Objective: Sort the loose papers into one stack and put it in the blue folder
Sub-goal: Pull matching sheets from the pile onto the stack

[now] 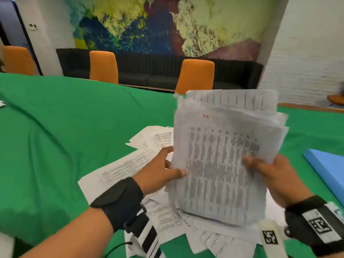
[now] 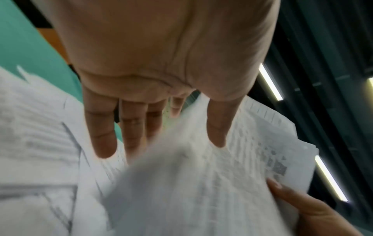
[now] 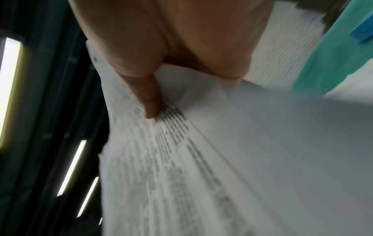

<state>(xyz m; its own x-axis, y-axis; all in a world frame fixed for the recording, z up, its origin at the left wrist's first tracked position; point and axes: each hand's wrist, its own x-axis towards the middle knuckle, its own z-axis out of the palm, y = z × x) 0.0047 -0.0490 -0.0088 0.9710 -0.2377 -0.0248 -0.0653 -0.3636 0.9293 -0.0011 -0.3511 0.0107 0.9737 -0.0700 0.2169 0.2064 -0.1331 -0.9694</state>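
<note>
I hold a thick, uneven stack of printed papers upright above the table, its sheets fanned out at the top. My left hand pinches the stack's left edge, thumb on the front sheet and fingers behind. My right hand grips the right edge the same way, and its thumb presses on the print. The left thumb lies on the stack. More loose papers lie scattered on the green cloth below. The blue folder lies flat at the right; a corner of the blue folder shows.
A green cloth covers the table. Orange chairs stand along its far edge before a black sofa and a painted wall. White papers reach almost to the near table edge.
</note>
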